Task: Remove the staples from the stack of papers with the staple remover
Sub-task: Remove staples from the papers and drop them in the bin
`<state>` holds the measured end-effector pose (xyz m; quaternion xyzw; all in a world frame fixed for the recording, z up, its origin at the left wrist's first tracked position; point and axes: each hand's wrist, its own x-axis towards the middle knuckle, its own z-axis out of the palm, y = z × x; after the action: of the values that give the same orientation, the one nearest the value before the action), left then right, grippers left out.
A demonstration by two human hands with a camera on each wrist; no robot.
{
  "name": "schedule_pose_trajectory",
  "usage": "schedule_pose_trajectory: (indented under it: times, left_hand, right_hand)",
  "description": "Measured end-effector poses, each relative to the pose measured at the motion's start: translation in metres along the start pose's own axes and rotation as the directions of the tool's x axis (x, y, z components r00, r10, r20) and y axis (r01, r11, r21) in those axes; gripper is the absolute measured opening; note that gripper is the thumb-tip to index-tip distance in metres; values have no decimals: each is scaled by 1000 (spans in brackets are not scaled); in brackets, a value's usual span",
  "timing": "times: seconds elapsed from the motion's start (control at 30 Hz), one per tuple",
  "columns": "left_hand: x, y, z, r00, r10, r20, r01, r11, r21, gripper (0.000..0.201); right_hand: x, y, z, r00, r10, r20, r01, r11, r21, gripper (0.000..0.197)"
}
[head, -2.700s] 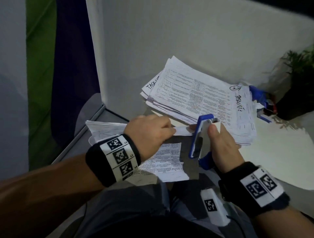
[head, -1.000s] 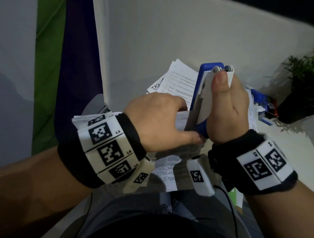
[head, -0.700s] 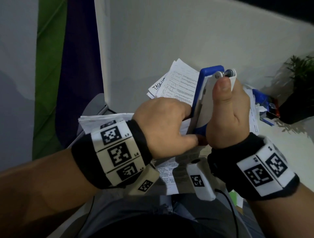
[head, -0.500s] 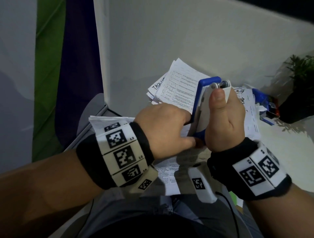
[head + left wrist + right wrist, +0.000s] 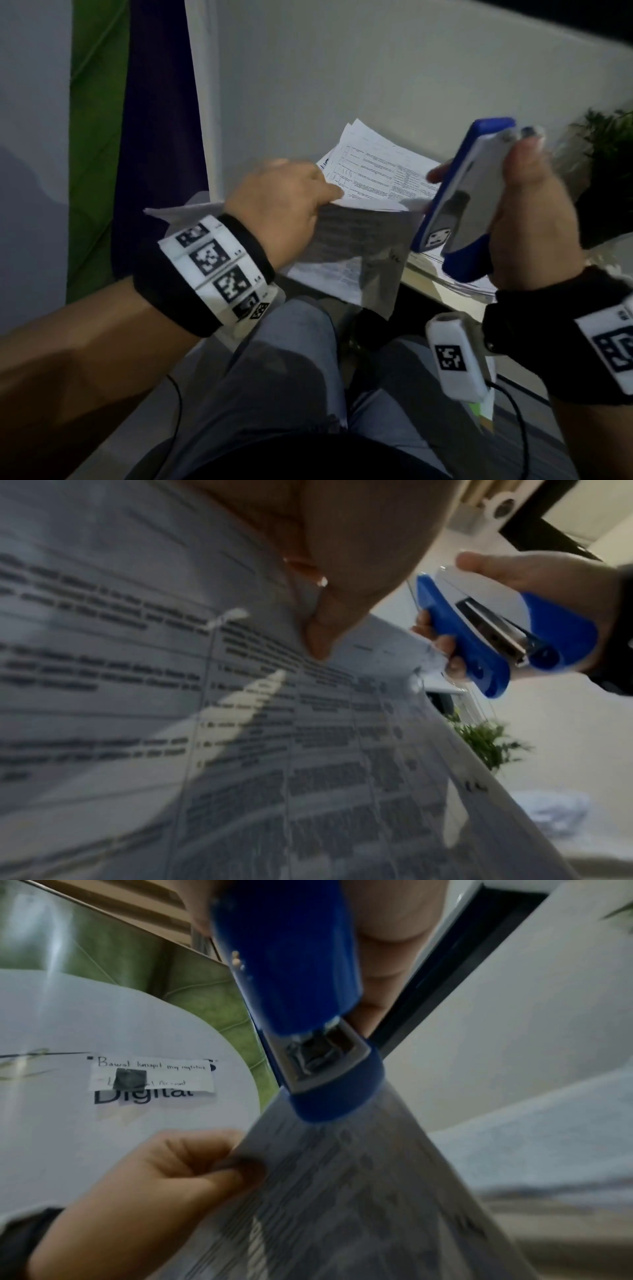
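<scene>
My left hand point(image 5: 322, 202) pinches a set of printed sheets point(image 5: 352, 246) at their top edge, thumb point(image 5: 318, 639) on the underside, and holds them up over my lap. My right hand point(image 5: 513, 171) grips the blue and white staple remover point(image 5: 462, 192) upright, thumb near its top. The remover's lower end point(image 5: 329, 1069) sits just beside the sheets' right corner point(image 5: 428, 656); whether they touch I cannot tell. The main stack of papers point(image 5: 376, 164) lies on the table behind both hands. No staple is clear in the blur.
A white table point(image 5: 445, 294) runs along the right, its edge just past my knees. A potted plant point(image 5: 609, 137) stands at the far right. A white wall panel point(image 5: 376, 68) rises behind the stack. A white sign reading "Digital" point(image 5: 137, 1093) stands to the left.
My hands were pressed together at the sheets' corner. The right hand has swung the remover out to the right, and the left hand now holds the sheets apart from it.
</scene>
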<state>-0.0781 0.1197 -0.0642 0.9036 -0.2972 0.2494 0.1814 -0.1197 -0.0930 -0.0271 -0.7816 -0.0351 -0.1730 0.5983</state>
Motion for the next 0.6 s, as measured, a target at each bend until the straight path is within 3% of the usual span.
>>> schedule_pose_trajectory:
  times: [0.07,0.17,0.23,0.3,0.4,0.5,0.6]
  left_hand:
    - [-7,3,10,999,34,-9,-34,999,13,44]
    - [-13,8,27,964,-174,201,187,981,-50,50]
    - [-18,6,38,932,-227,283,255,965,-66,63]
    - [-26,6,42,962,-119,247,157,978,-141,51]
    - [-35,0,52,998,30,48,-23,990,-141,28]
    - [-31,-1,52,998,35,49,-28,990,-136,26]
    - [-27,-3,48,991,-21,131,33,995,-95,23]
  right_hand:
    - [-7,9,4,995,44,94,-37,997,-73,104]
    - [-20,29,6,987,52,152,-28,987,-158,89]
    - [-24,42,7,980,58,190,-17,977,-211,80]
    - [-28,51,7,974,71,216,-13,966,-260,79]
    - [-32,57,5,970,67,233,7,953,-304,85]
    - [-33,60,5,980,28,199,28,960,-277,89]
    - [-29,58,9,995,7,102,9,988,-154,80]
